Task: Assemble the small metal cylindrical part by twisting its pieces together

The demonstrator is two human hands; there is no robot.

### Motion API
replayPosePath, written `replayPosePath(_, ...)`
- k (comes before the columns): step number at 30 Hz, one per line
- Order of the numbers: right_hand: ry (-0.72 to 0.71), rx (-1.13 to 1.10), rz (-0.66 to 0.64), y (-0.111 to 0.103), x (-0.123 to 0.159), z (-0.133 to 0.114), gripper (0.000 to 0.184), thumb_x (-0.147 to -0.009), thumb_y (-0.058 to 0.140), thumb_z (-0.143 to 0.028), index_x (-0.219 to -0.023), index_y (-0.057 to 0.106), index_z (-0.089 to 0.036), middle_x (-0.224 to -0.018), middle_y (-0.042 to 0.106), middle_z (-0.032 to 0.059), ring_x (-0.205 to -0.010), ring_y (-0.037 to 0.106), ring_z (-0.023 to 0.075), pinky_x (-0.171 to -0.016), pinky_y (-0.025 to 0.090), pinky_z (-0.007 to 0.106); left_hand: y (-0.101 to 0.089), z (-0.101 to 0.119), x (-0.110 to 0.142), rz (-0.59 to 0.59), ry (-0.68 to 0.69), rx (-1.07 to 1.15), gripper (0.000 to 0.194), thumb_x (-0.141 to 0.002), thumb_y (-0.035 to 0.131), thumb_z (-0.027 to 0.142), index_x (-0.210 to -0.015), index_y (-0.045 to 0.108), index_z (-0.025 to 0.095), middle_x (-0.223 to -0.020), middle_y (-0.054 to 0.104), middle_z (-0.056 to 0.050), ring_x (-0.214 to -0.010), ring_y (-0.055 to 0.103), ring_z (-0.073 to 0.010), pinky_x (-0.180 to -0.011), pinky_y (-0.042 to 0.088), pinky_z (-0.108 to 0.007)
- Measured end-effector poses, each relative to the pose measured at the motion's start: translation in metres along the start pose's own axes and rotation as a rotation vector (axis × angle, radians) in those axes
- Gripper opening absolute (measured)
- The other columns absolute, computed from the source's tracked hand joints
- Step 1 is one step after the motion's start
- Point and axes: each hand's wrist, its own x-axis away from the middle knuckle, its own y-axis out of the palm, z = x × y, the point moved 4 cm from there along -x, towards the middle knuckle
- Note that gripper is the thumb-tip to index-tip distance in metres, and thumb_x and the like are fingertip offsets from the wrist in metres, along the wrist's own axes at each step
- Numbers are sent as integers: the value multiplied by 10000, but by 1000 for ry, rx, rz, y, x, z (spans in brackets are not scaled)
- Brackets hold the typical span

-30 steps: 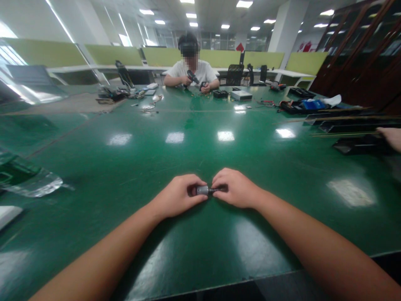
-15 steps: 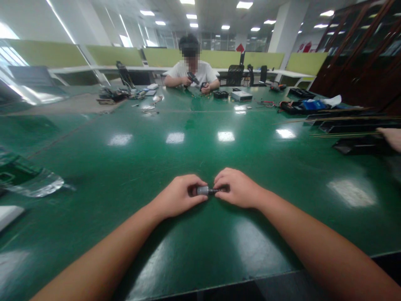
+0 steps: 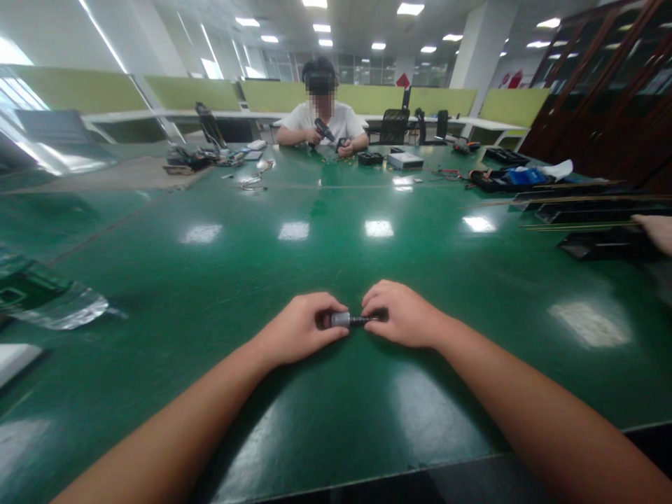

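Observation:
Low over the green table [image 3: 325,266], a small silver cylinder [image 3: 340,320], perhaps a small motor, lies level between my hands. From its right end sticks a thin, dark, ridged shaft [image 3: 359,320]. My left hand [image 3: 303,329] is closed on the cylinder, thumb on the near side and fingers on the far side, hiding its left end. Thumb and fingers of my right hand [image 3: 402,315] pinch the far end of the shaft, which is partly hidden by them. A short stretch of shaft shows between the two hands.
A clear plastic bottle [image 3: 47,290] lies at left. At right, black trays [image 3: 598,243] with thin rods sit near another person's hand [image 3: 656,231]. Across the table a person [image 3: 323,119] holds a power drill [image 3: 324,129]. Cables [image 3: 253,183] and tools lie farther back.
My right hand has shifted slightly to the right along the shaft, so a little more of the shaft shows. My left hand and the cylinder have hardly moved.

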Motion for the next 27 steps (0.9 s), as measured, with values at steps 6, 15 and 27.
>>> replayPosePath(6,18,3,2,-3,2,1,102,-753,728,-192,-852,751,-189,-1009,718,51,-964,609,204,-899,485,350,0,0,0,5,0,-1,233,-810,712,333,-987,707,183,-868,674,-25,-758,622,-166,-684,481,-260)
replayPosePath(15,35,16,-12,-6,2,2,94,-754,728,-202,-845,749,-194,-1015,716,50,-976,610,208,-906,481,357,0,0,0,-2,4,0,223,-818,705,329,-993,707,190,-879,673,-23,-763,621,-163,-692,478,-262)
replayPosePath(27,59,19,-49,-11,4,4,90,-754,729,-201,-840,753,-199,-1005,716,54,-975,616,206,-909,483,358,0,0,0,-1,8,13,215,-823,695,329,-986,706,188,-869,674,-25,-752,622,-162,-683,481,-255)
